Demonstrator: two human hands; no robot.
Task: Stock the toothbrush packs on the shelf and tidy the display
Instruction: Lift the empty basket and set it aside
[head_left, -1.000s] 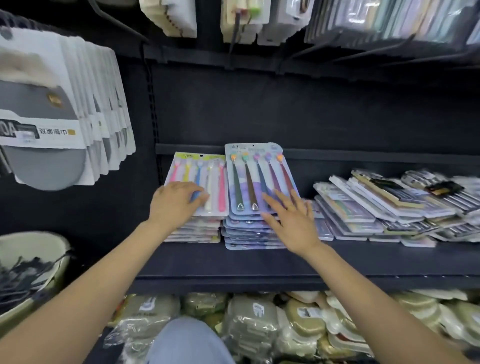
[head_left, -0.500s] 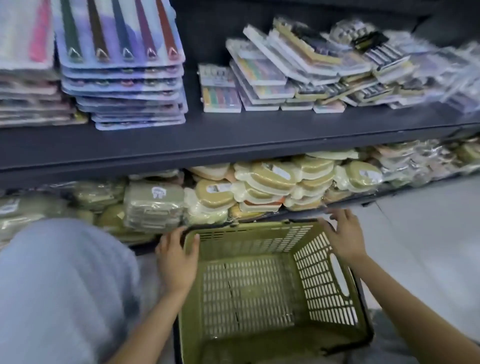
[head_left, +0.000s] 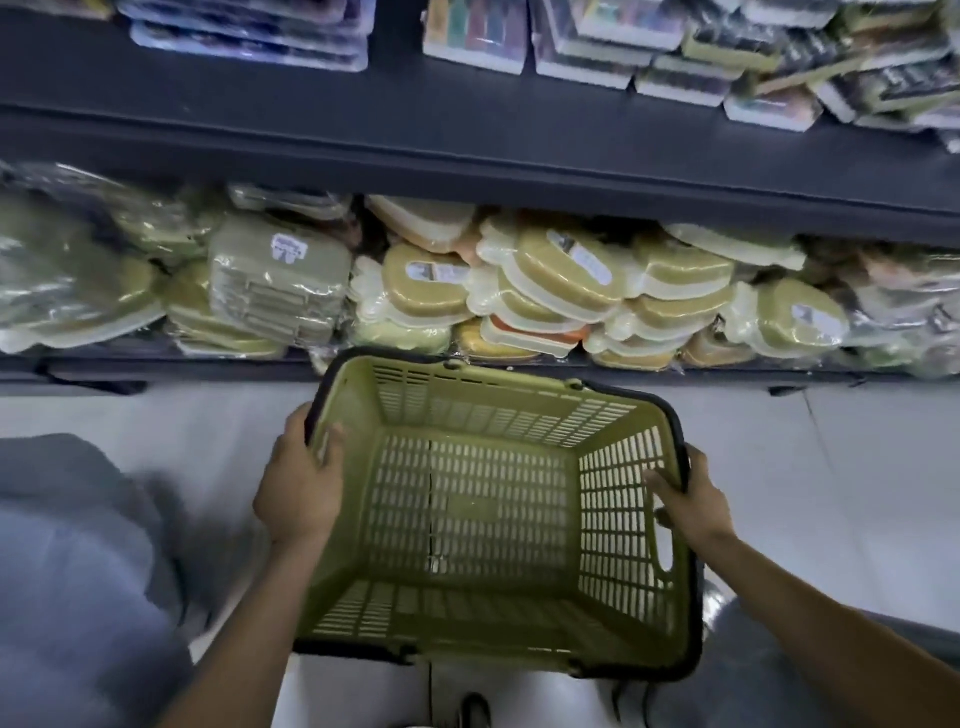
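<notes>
An empty olive-green shopping basket (head_left: 498, 421) with a dark rim sits low in front of me above the pale floor. My left hand (head_left: 301, 488) grips its left rim, fingers curled over the edge. My right hand (head_left: 685, 504) grips the right rim, fingers inside the slotted wall. Stacked toothbrush packs (head_left: 249, 31) lie on the dark shelf (head_left: 467, 135) at the top left, cut off by the frame's upper edge.
More packaged goods (head_left: 675, 52) are piled on the same shelf to the right. The lower shelf holds wrapped tan and green plastic cases (head_left: 566, 280). My grey-clad knees (head_left: 67, 571) flank the basket on the light floor (head_left: 831, 467).
My hands left the toothbrush packs on the shelf and dropped to the basket. They went from touching its rim to gripping it, and my view tilted further down.
</notes>
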